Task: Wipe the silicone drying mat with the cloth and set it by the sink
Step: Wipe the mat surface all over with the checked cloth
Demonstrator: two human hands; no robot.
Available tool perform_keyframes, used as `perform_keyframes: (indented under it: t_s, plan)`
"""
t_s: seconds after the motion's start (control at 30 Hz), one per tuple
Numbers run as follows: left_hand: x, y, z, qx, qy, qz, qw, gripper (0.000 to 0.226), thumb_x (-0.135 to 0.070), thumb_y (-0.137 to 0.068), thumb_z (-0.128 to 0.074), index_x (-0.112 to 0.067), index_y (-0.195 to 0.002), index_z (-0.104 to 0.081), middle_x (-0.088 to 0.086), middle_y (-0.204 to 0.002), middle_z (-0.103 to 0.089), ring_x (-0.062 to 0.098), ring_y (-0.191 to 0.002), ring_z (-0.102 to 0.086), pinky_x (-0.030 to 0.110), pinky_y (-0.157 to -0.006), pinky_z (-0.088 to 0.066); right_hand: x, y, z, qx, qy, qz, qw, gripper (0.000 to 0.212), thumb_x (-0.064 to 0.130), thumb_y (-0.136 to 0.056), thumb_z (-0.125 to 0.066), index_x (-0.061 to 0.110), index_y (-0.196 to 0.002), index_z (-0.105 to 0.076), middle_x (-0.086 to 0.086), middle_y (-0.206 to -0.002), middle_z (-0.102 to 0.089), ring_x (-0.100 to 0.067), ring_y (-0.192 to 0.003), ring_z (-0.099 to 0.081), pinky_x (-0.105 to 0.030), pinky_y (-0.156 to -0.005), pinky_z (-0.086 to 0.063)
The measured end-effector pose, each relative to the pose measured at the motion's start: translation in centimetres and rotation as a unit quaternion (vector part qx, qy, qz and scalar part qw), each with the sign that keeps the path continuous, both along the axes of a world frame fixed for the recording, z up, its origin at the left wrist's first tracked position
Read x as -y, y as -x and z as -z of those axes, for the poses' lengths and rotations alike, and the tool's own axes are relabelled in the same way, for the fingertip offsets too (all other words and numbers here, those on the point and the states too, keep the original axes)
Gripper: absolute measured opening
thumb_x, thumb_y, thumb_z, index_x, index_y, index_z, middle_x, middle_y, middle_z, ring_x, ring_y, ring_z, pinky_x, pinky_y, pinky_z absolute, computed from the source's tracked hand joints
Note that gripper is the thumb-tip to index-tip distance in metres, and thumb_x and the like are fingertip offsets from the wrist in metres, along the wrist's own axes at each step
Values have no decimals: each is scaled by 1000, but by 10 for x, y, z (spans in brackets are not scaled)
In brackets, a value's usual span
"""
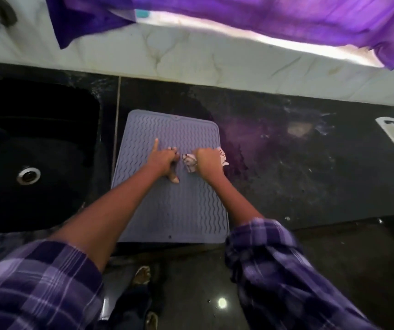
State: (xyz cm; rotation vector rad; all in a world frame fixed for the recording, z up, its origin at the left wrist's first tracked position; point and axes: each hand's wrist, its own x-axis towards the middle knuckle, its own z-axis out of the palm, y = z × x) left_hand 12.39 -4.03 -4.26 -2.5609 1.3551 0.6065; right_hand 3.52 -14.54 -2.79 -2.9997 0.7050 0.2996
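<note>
While the grey silicone drying mat (172, 198) lies flat on the dark table (298, 175) just right of the black sink (36, 151), the left hand (163, 160) presses it with fingers spread straight, and the right hand (206, 159) has its fingers curled round a bunched cloth (190, 161) on the mat.

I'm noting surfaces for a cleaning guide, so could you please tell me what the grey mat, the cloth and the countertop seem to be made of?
The grey ridged drying mat looks like matte silicone or rubber: moulded wavy ribs, raised rim, no glare. The white patterned cloth bunched in the right hand appears to be soft woven fabric, crumpling freely. The black countertop looks like polished stone, speckled and faintly reflective.
</note>
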Motion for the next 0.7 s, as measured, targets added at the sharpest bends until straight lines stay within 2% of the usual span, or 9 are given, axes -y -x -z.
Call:
perform_keyframes:
  t_s: [0.07,0.17,0.27,0.33,0.37,0.43,0.53,0.63,0.7]
  plan:
    - [2,2,0,16,-11,3,1000,82,-55,-78,-66,-15,-145,-39,7,-156,-30,19,-147,-22,55,-116,12,-15,36,11,-7,-3,-13,1000,23,19,-86,-57,10,-105,-65,-13,-112,-67,-31,-107,-60,-37,-92,-43]
    - [1,2,2,22,-10,8,1000,81,-56,-79,-64,-16,-145,-38,7,-157,-29,20,-148,-21,55,-116,13,-41,94,11,-76,-38,-68,994,27,23,-84,-63,12,-108,-66,-10,-113,-66,-29,-108,-58,-36,-94,-42]
    - [-4,10,-2,29,-2,7,1000,75,-52,-81,-64,-14,-142,-43,8,-152,-36,20,-145,-28,52,-117,12,-40,82,-19,-163,-85,-69,981,18,18,-88,-57,5,-97,-66,-11,-91,-66,-29,-92,-61,-36,-86,-48]
    - [-3,19,-7,62,-1,10,998,70,-51,-84,-62,-14,-140,-45,8,-149,-41,20,-143,-32,50,-118,9,-28,51,-37,-119,-92,-33,988,23,19,-88,-57,4,-71,-59,-9,-72,-59,-29,-79,-59,-31,-65,-45]
    - [-4,23,-7,69,7,6,998,63,-48,-84,-62,-15,-136,-50,7,-145,-46,19,-141,-35,50,-119,9,-21,36,-39,-75,-92,-16,993,23,19,-86,-59,4,-69,-58,-13,-73,-62,-31,-81,-62,-31,-63,-46]
    - [-11,29,2,35,40,-21,998,47,-43,-83,-66,-17,-123,-62,4,-136,-57,18,-135,-44,50,-119,10,-18,20,-28,-14,-36,3,999,15,18,-85,-59,6,-90,-66,-15,-97,-69,-32,-96,-65,-35,-76,-49]
    - [-21,30,9,-11,69,-43,997,51,-43,-83,-65,-15,-125,-58,7,-144,-47,24,-135,-43,53,-118,9,-33,41,8,9,32,-13,999,26,19,-90,-49,13,-113,-62,-9,-115,-64,-28,-109,-58,-35,-90,-41]
    - [-19,25,12,6,75,-44,996,51,-43,-85,-63,-16,-127,-56,6,-141,-50,23,-131,-48,55,-118,10,-44,81,22,82,-22,-35,996,26,22,-89,-54,11,-109,-66,-11,-109,-67,-26,-102,-60,-34,-87,-41]
    - [-19,26,12,-10,70,-41,997,61,-50,-83,-63,-17,-132,-53,5,-144,-47,22,-134,-45,53,-117,12,-54,114,15,37,-83,-74,993,22,21,-85,-61,7,-99,-69,-14,-102,-70,-28,-95,-63,-32,-83,-44]
